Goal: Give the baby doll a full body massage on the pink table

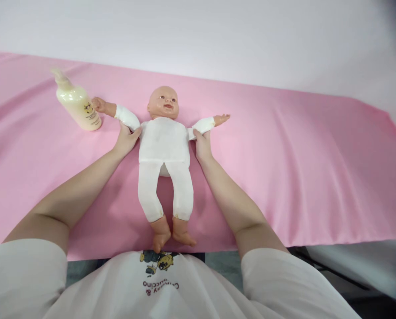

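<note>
Nearest the wearer, below the grip, the doll's feet (180,230) lie close to the near edge of the pink cloth (251,146); a pull this way could slide them over it. Farther up, the baby doll (165,139) lies face up between the hands, its upper arms grasped by the left hand (203,144) and right hand (126,139). Uneven lifting could twist the body, and its head, beyond the grip, looks likely to tip back unsupported. Outside the right hand, the pump bottle (78,106) stands by the doll's fist (99,104); a sideways swing could topple it.
</note>
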Available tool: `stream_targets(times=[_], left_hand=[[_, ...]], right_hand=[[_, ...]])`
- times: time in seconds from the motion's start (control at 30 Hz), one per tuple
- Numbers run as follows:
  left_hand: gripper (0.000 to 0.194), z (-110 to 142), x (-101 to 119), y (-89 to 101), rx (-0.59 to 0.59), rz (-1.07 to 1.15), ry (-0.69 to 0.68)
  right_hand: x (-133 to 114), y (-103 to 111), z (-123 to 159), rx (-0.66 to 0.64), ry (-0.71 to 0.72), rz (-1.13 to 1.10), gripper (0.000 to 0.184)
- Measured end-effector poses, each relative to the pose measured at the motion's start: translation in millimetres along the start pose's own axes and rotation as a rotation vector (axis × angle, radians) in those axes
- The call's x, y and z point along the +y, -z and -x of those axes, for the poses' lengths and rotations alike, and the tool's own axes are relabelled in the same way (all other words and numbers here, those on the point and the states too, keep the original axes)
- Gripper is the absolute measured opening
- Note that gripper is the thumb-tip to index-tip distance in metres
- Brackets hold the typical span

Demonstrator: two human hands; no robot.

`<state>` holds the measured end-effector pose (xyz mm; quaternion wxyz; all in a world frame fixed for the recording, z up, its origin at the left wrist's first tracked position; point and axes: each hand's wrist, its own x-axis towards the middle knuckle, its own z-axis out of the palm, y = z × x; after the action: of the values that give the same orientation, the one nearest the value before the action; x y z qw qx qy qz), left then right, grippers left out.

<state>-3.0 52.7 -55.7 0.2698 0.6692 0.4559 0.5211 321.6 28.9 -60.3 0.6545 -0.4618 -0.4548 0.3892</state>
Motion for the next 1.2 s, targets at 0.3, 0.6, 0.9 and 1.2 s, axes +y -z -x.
stream_targets(times=[0.3, 0.6, 0.9, 1.2], left_hand=[[0.064, 4.7, 27.2, 0.5, -0.187, -0.116, -0.204], [0.051, 7.3, 28.8, -0.2, -0.178, -0.175, -0.221], [0.041, 2.3, 36.6, -3.9, -0.134, 0.005, -0.117], [0.043, 1.5, 15.9, -5.9, 0.025, 0.107, 0.087]], right_hand=[[1.6, -2.4, -1.3, -0.166, 0.193, 0.166, 0.056], [-13.8, -2.1, 3.4, -0.321, 0.356, 0.328, 0.040], [-10.2, -5.7, 2.4, -0.229, 0.163, 0.191, 0.048], [-3.8, -3.1, 2.0, -0.053, -0.004, 0.010, 0.055]])
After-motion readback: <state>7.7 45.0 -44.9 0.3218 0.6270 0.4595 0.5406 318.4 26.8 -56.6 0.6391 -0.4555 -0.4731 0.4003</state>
